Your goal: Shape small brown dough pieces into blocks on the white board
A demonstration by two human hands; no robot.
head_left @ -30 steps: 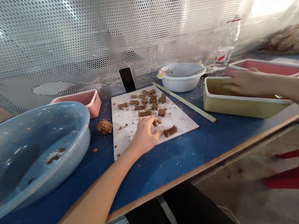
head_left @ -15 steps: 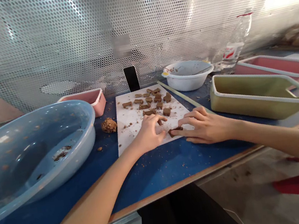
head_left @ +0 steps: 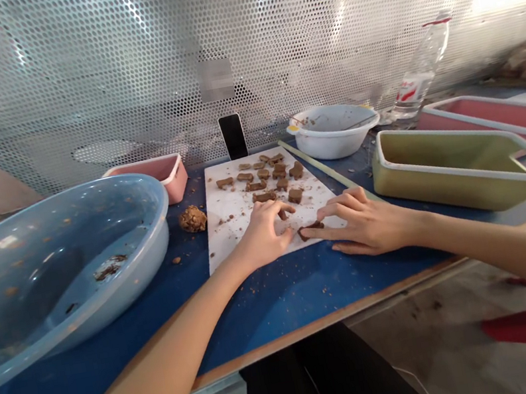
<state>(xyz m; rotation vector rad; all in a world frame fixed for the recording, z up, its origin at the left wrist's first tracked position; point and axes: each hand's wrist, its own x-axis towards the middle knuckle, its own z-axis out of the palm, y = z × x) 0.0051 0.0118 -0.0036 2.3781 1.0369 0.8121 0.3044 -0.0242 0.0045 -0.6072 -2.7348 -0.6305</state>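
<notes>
Judging remotely, I take the brown pieces toward the far edge of the white board as shaped, the dark piece at its near edge, touched by spread fingers of the right hand, as unfinished, the left hand curving its fingers, parted.

**Rough and matt beside smooth and glossy**

The bench has a smooth blue top with a faint sheen and a brown, wood-like strip along its front edge. Lining its back edge, the perforated panel is shiny metal. The blue basin, at the left end, is glossy plastic; the green bin, near the right front edge, is smooth, duller plastic. Toward the back edge, the white bowl looks like smooth plastic, the bottle clear, shiny plastic. Mid-bench, the white sheet is flat and matt. The brown pieces look matt and clay-like; the lump is rough and crumbly.
</notes>
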